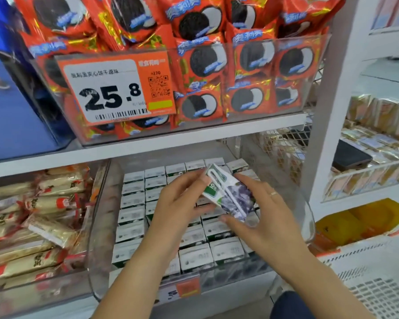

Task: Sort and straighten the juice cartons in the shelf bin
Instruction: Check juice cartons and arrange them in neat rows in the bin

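Upper shelf: clear tub (309,72) packed with red cookie packs (203,63), orange price tag (115,88) reading 25.8 on its front. Blue box (16,116) at left edge. Lower shelf left: cream-wrapped snack bars (32,215). Right unit: wire basket (366,178) of golden packets, yellow bin (359,219) below.

Clear glossy plastic bin (95,238) — smooth printed paperboard cartons (226,250) — shiny foil-like biscuit packs (203,61)
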Tool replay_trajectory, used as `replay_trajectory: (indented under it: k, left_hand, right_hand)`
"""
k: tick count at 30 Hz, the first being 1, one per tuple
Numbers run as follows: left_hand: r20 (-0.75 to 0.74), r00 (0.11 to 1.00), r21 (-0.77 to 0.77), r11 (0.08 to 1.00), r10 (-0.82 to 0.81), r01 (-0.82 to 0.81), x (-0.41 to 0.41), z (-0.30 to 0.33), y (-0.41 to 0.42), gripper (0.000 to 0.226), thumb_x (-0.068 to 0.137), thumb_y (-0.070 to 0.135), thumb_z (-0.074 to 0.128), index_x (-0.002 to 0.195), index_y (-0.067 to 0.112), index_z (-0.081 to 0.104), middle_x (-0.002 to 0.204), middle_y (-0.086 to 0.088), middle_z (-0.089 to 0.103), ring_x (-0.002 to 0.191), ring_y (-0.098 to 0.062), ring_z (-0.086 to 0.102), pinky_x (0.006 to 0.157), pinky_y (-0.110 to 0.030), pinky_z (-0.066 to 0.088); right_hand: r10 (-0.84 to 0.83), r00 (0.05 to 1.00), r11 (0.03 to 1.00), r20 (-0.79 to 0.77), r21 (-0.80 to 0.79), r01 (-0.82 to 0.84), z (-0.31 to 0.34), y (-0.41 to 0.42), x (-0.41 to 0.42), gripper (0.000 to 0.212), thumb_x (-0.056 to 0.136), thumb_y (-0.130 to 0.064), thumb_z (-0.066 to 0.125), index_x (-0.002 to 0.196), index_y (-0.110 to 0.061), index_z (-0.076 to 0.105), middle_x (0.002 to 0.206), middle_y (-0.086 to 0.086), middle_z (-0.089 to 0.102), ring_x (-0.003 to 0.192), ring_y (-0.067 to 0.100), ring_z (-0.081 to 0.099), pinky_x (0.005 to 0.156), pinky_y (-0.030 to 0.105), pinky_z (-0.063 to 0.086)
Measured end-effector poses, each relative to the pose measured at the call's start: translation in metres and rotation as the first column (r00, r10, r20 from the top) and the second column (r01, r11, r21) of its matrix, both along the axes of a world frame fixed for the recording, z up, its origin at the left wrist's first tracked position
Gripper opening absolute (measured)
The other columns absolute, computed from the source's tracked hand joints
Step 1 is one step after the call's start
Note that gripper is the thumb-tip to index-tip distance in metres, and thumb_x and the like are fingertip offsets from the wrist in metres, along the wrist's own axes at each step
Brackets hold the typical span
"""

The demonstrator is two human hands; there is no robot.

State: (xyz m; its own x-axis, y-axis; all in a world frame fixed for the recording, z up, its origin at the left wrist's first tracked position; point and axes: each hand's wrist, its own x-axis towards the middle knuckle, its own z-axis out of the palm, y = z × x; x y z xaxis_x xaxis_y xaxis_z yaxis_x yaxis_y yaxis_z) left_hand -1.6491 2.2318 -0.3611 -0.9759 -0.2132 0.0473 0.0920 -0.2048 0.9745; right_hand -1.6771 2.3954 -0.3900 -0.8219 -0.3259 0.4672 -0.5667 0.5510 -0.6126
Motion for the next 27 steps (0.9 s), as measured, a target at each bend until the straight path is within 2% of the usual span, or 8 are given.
replay_trajectory:
  k: [2,4,9,12,15,19,23,27]
  left_hand:
    - [0.020,1.000,0.032,0.999,-0.021,0.020,0.003,-0.001,-0.003,0.018,0.081,0.030,0.066,0.094,0.024,0.077,0.095,-0.003,0.075,0.086,-0.014,0.072,0.070,-0.027,0.058]
    - [0.020,1.000,0.043,0.999,-0.016,0.015,0.005,-0.003,-0.007,0.027,0.075,0.034,0.067,0.098,0.024,0.076,0.098,-0.003,0.075,0.089,-0.015,0.071,0.072,-0.028,0.058]
    - [-0.036,0.999,0.018,1.000,-0.023,0.023,0.007,-0.004,-0.012,0.029,0.074,0.032,0.069,0.101,0.027,0.075,0.100,0.003,0.075,0.092,-0.013,0.071,0.074,-0.026,0.058]
    - [-0.058,0.996,0.016,0.997,-0.070,0.071,0.008,-0.004,-0.015,0.032,0.073,0.023,0.076,0.105,0.030,0.073,0.102,0.005,0.074,0.095,-0.011,0.070,0.075,-0.022,0.056]
    - [-0.068,0.991,0.064,0.991,-0.115,0.119,0.007,-0.004,-0.018,0.035,0.075,0.019,0.061,0.105,0.030,0.073,0.104,0.005,0.074,0.097,-0.011,0.069,0.079,-0.025,0.057]
    - [-0.078,0.987,0.106,0.983,-0.144,0.151,0.007,-0.005,-0.021,0.037,0.074,0.014,0.054,0.104,0.025,0.074,0.105,0.004,0.074,0.099,-0.012,0.069,0.081,-0.028,0.057]
    - [-0.106,0.988,0.043,0.993,-0.109,0.114,0.010,-0.008,-0.016,0.036,0.080,0.008,0.062,0.107,0.031,0.070,0.104,0.007,0.074,0.098,-0.009,0.069,0.078,-0.021,0.056]
    - [-0.148,0.986,-0.077,0.994,-0.082,0.071,0.015,-0.008,-0.015,0.038,0.090,0.006,0.059,0.111,0.036,0.069,0.107,0.011,0.072,0.101,-0.007,0.067,0.077,-0.018,0.054]
  right_hand:
    - [-0.034,0.998,0.999,-0.058,-0.008,0.033,-0.003,-0.003,0.000,0.069,0.071,-0.045,0.075,0.127,-0.049,0.036,0.104,-0.030,0.043,0.093,-0.009,0.041,0.073,0.002,0.037]
    - [-0.052,0.995,0.999,-0.090,-0.020,0.051,-0.006,-0.006,0.001,0.066,0.069,-0.046,0.071,0.130,-0.041,0.045,0.105,-0.023,0.047,0.095,-0.003,0.047,0.073,0.003,0.039]
    - [-0.045,0.995,0.997,-0.085,-0.065,0.039,-0.013,-0.015,0.002,0.067,0.070,-0.040,0.070,0.128,-0.046,0.038,0.107,-0.024,0.046,0.095,-0.003,0.048,0.078,-0.004,0.035]
    - [-0.033,0.993,0.996,-0.111,-0.084,0.024,-0.015,-0.019,0.002,0.067,0.073,-0.037,0.069,0.130,-0.048,0.036,0.111,-0.018,0.046,0.095,-0.001,0.050,0.079,-0.003,0.036]
    - [-0.009,0.993,0.994,-0.119,-0.110,-0.004,-0.015,-0.020,0.003,0.065,0.076,-0.041,0.063,0.134,-0.046,0.035,0.111,-0.019,0.044,0.098,-0.003,0.050,0.078,-0.002,0.036]
    - [-0.005,0.996,0.991,-0.092,-0.131,-0.007,-0.015,-0.020,0.002,0.071,0.073,-0.032,0.071,0.134,-0.048,0.037,0.117,-0.022,0.047,0.102,-0.006,0.051,0.075,-0.001,0.039]
    - [0.006,0.997,0.993,-0.071,-0.120,-0.014,-0.016,-0.020,0.000,0.072,0.073,-0.032,0.071,0.135,-0.048,0.038,0.115,-0.022,0.049,0.100,-0.009,0.052,0.074,-0.002,0.039]
    - [0.019,0.999,0.989,-0.048,-0.143,-0.026,-0.017,-0.019,0.000,0.071,0.073,-0.031,0.073,0.137,-0.038,0.043,0.111,-0.012,0.053,0.098,-0.002,0.056,0.074,0.001,0.042]
